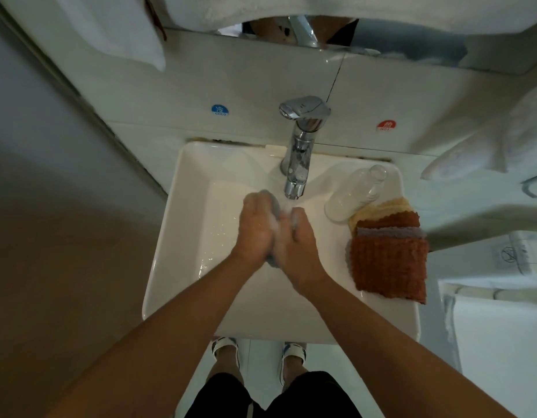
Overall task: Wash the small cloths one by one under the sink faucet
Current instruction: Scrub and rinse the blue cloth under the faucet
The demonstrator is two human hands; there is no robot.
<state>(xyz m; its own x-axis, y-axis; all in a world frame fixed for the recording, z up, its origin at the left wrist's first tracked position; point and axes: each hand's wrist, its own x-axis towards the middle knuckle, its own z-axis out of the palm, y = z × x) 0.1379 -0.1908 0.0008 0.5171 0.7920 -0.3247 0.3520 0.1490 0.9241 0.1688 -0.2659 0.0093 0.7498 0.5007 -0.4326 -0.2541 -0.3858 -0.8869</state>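
Over the white sink basin (182,236), my left hand (256,227) and my right hand (297,239) are pressed together around a small grey cloth (274,206), which shows above and below the hands. Both hands grip it just under the chrome faucet (298,158), where a thin stream of water runs onto them. Soap foam shows between the fingers. A stack of small cloths (389,260) lies on the sink's right rim: rust-brown on top, then grey, brown and pale yellow ones under it.
A clear glass (351,197) lies on its side on the right rim beside the cloth stack. Cold and hot stickers mark the tiled wall behind the faucet. White towels hang at the upper left and right. My feet stand below the sink's front edge.
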